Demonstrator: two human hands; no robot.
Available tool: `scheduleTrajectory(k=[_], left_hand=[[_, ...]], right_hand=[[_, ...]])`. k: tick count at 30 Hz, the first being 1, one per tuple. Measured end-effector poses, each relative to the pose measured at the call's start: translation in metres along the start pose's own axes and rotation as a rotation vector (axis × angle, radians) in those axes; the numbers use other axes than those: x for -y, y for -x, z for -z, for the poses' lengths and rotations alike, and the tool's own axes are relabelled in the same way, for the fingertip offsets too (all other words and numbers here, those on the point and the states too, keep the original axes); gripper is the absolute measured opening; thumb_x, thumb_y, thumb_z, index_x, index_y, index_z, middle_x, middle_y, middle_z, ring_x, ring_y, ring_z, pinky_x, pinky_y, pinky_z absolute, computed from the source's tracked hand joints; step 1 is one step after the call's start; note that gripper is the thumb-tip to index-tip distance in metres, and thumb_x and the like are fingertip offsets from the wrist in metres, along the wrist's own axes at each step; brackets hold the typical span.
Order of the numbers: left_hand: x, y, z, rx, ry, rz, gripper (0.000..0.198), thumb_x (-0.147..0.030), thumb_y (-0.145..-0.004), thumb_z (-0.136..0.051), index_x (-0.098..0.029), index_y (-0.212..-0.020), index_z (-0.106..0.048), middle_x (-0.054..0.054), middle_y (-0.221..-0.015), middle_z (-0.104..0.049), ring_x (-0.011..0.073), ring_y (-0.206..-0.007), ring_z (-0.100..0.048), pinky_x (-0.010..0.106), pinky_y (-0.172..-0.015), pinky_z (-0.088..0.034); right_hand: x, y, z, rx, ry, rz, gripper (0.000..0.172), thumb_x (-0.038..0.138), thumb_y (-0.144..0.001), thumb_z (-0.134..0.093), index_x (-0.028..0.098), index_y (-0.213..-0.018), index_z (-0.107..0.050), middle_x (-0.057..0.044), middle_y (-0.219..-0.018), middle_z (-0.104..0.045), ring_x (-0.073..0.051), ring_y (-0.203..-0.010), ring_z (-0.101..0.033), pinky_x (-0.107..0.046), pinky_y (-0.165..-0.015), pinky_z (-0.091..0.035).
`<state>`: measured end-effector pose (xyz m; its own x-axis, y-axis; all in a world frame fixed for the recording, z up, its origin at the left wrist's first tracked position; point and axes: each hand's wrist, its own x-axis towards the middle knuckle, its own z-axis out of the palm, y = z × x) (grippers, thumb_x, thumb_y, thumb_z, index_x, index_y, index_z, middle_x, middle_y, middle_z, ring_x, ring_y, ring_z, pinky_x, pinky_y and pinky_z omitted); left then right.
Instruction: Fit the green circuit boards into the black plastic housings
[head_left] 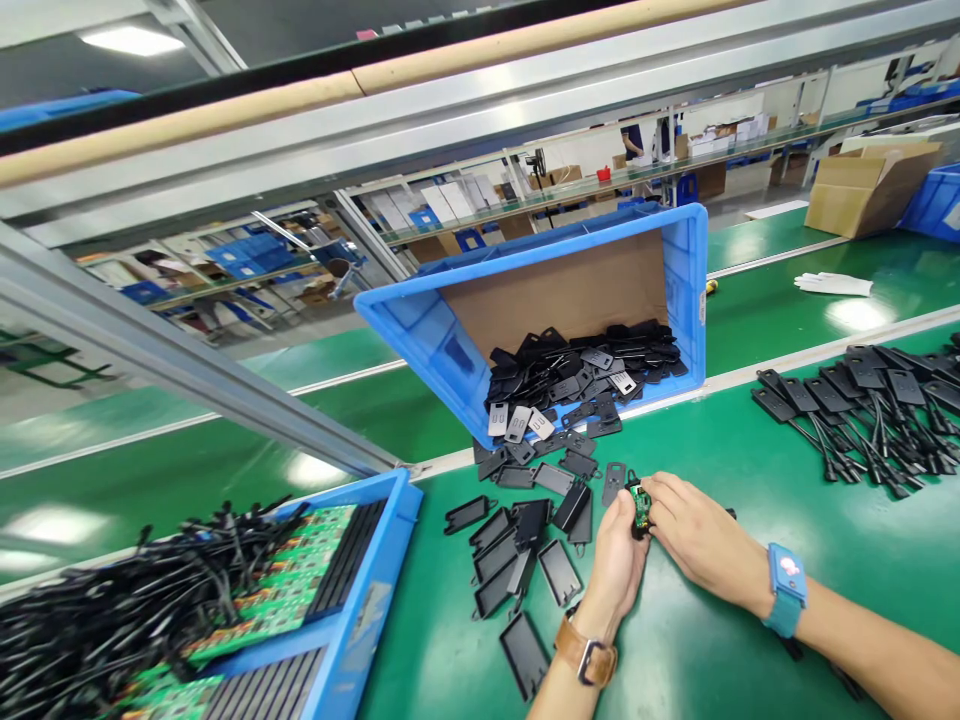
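Note:
A small green circuit board in a black plastic case (640,508) is between my two hands. My left hand (619,545), with a brown watch strap on its wrist, grips the case from the left. From the right, my right hand (694,540) has its fingers pressed on the board's edge; a blue band is round that wrist. A black cable end shows beyond the right hand, partly hidden by it. Beside my left hand lie several open black case halves (559,572), and flat black cover plates (553,478) are strewn just past them.
A tilted blue bin (701,300) spills black plates onto the green table (442,660). At the left stands a blue crate (386,570) with cabled green boards (300,570). Finished-looking black cased units with cables (862,400) are piled at right. A metal post (225,380) rises behind the crate.

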<state>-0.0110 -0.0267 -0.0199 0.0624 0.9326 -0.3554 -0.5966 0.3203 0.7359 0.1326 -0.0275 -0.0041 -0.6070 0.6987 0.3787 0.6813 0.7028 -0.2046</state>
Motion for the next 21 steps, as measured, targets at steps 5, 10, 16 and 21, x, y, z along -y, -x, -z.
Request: scheduleTrajectory(k=[5,10,16,21], left_hand=[[-0.0008,-0.0008,0.0010,0.099,-0.114,-0.059,0.034,-0.041,-0.078,-0.077,-0.017,-0.101,-0.070,0.007,-0.099,-0.069,0.0182,-0.092,-0.061,0.031,-0.090,-0.046],[0.0027,-0.0054,0.0023,0.016,-0.244,-0.200,0.028,-0.037,-0.077,-0.078,-0.017,-0.095,-0.070,0.007,-0.098,-0.070,0.0203,-0.096,-0.061,0.032,-0.093,-0.045],[-0.0008,-0.0062,0.0014,-0.035,-0.269,-0.271,0.030,-0.035,-0.077,-0.076,-0.017,-0.100,-0.071,0.007,-0.099,-0.070,0.0205,-0.095,-0.061,0.034,-0.095,-0.045],[-0.0045,-0.0050,0.0000,-0.048,-0.274,-0.294,0.030,-0.032,-0.077,-0.076,-0.017,-0.102,-0.072,0.008,-0.099,-0.071,0.0220,-0.099,-0.062,0.033,-0.095,-0.044]], right_hand=[[0.0007,0.0010,-0.0035,-0.047,-0.010,0.022,0.038,0.005,-0.090,-0.050,0.008,-0.127,-0.058,-0.018,-0.140,-0.054,-0.029,-0.135,-0.044,-0.045,-0.109,-0.047],[0.0041,-0.0006,-0.0054,-0.069,-0.020,0.011,0.038,0.011,-0.093,-0.052,0.007,-0.130,-0.056,-0.019,-0.141,-0.053,-0.029,-0.135,-0.046,-0.046,-0.106,-0.050],[0.0079,-0.0031,-0.0039,-0.134,-0.036,-0.006,0.026,0.015,-0.096,-0.050,0.010,-0.118,-0.062,-0.016,-0.141,-0.054,-0.029,-0.132,-0.049,-0.048,-0.105,-0.050],[0.0087,-0.0032,-0.0042,-0.148,-0.057,-0.014,0.023,0.015,-0.098,-0.048,0.011,-0.116,-0.062,-0.015,-0.139,-0.055,-0.029,-0.128,-0.051,-0.048,-0.100,-0.053]])
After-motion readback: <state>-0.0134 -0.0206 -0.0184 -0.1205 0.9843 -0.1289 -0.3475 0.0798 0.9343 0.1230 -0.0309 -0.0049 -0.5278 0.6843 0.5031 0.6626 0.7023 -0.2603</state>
